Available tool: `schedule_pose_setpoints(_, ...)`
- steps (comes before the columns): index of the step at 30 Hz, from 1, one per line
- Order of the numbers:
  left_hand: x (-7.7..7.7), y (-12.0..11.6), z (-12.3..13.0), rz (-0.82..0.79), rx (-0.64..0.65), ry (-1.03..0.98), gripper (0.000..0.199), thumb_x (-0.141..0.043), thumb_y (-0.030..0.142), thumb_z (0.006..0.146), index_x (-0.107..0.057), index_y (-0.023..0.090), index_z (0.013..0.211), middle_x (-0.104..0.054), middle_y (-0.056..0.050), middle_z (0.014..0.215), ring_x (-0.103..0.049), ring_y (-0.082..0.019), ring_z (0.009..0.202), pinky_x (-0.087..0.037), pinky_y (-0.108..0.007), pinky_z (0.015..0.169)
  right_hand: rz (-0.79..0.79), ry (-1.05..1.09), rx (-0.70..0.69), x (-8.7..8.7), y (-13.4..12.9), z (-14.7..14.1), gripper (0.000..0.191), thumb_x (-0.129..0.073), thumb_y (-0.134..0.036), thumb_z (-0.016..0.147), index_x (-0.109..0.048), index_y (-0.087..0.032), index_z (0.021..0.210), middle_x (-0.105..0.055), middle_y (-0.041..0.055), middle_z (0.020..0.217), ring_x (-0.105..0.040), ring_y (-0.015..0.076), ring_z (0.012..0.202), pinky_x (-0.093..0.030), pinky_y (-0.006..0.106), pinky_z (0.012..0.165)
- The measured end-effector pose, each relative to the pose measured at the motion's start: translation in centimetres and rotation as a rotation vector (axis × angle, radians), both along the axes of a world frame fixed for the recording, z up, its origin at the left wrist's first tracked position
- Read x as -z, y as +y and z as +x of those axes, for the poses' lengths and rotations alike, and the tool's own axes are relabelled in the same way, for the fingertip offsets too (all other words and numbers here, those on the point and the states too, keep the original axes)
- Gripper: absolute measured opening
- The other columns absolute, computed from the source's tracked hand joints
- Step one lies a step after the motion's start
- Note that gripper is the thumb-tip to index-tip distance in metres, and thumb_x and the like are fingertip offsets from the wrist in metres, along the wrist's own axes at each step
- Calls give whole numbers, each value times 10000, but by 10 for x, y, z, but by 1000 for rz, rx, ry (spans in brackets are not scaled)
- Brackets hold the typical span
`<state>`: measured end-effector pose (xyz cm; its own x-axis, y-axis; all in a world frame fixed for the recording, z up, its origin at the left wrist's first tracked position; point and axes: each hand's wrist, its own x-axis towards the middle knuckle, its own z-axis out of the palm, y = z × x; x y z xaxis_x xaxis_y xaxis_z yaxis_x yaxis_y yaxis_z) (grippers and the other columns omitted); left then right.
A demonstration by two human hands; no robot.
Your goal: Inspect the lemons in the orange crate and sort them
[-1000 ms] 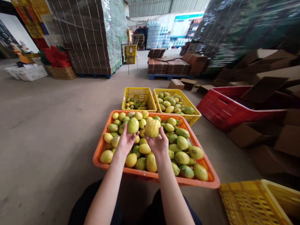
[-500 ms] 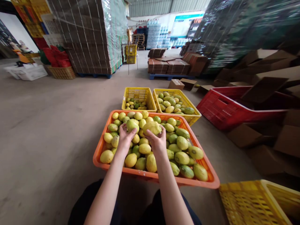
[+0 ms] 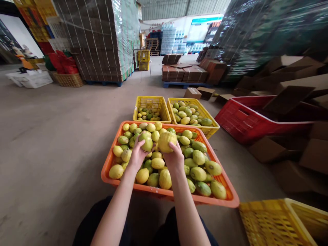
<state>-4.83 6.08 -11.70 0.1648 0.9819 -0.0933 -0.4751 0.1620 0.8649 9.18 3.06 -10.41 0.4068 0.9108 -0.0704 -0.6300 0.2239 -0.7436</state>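
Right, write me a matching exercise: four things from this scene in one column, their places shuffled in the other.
1. Round green fruit
2. Ribbed yellow fruit
3. Red plastic crate
4. Strapped brown cardboard stacks

A. On a blue pallet
B. In the right hand
C. On the floor, at the right
D. In the left hand

Pairs: 1-D, 2-B, 3-C, 4-A

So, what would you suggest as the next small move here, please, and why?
I'd probably turn the yellow fruit slightly in the right hand: the palm and fingers hide its underside. The left hand holds a greener fruit beside it, above the orange crate.
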Motion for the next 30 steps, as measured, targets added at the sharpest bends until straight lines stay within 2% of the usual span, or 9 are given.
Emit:
schedule_pose_setpoints(6,25,-25,-7,-211,466,422,338,-717,518,873,-723,252,1081,-758,-73,872,-788,-281,788,-586,-335,601,-156,214,33,-12,-5,18,395,-849,-442,660,-675,-255,962,-775,2,870,-753,212,730,-630,322,605)
schedule_pose_setpoints(10,4,-20,1,-339,755,642,175,-767,362,857,-734,196,814,-704,-44,668,-811,-305,797,-578,-327,619,-206,220,75,-17,-10,33,405,-851,-388,632,-657,-245,957,-755,-17,838,-750,200,684,-618,298,556)
schedule_pose_setpoints(13,-50,36,15,-267,458,667,202,-759,314,882,-729,129,805,-762,-113,765,-805,-311,848,-606,-344,684,-207,201,108,-19,-14,40,433,-861,-399,631,-651,-250,979,-745,-23,869,-743,192,702,-613,285,537)
schedule_pose_setpoints(16,-105,103,28,-146,222,626,422,-583,522,1012,-710,120,987,-805,-136,1035,-775,-271,1029,-613,-315,824,-197,187,116,-21,-20,41,458,-894,-390,596,-662,-250,965,-733,-28,908,-726,184,743,-622,283,551)
schedule_pose_setpoints(18,-122,129,33,-96,107,641,454,-599,561,996,-693,122,1066,-798,-150,1169,-754,-282,1099,-604,-324,879,-208,182,100,-22,-23,42,462,-906,-384,574,-676,-247,950,-731,-23,922,-717,186,767,-626,285,570)
schedule_pose_setpoints(20,-117,132,32,-77,31,658,364,-655,498,971,-697,148,1065,-801,-152,1194,-766,-276,1060,-607,-336,870,-232,170,85,-23,-25,42,456,-903,-393,566,-684,-241,935,-729,-17,918,-709,188,779,-623,287,590)
schedule_pose_setpoints(23,-81,109,13,-90,32,675,176,-694,349,932,-710,174,951,-820,-130,1066,-784,-222,866,-607,-321,803,-262,133,81,-24,-26,43,457,-903,-410,559,-687,-235,921,-726,-16,910,-701,193,802,-620,299,631)
schedule_pose_setpoints(26,-42,78,-24,-123,-27,708,135,-725,302,859,-667,186,817,-791,-92,884,-745,-182,703,-597,-315,755,-311,93,54,-24,-26,40,475,-912,-403,550,-685,-242,936,-734,-21,891,-694,198,788,-611,310,639)
schedule_pose_setpoints(30,-9,41,-94,-79,-71,734,260,-784,424,710,-649,209,766,-780,-83,874,-765,-232,830,-605,-351,848,-398,34,-129,-19,-34,26,513,-943,-422,561,-686,-231,961,-749,3,849,-702,212,725,-567,297,566)
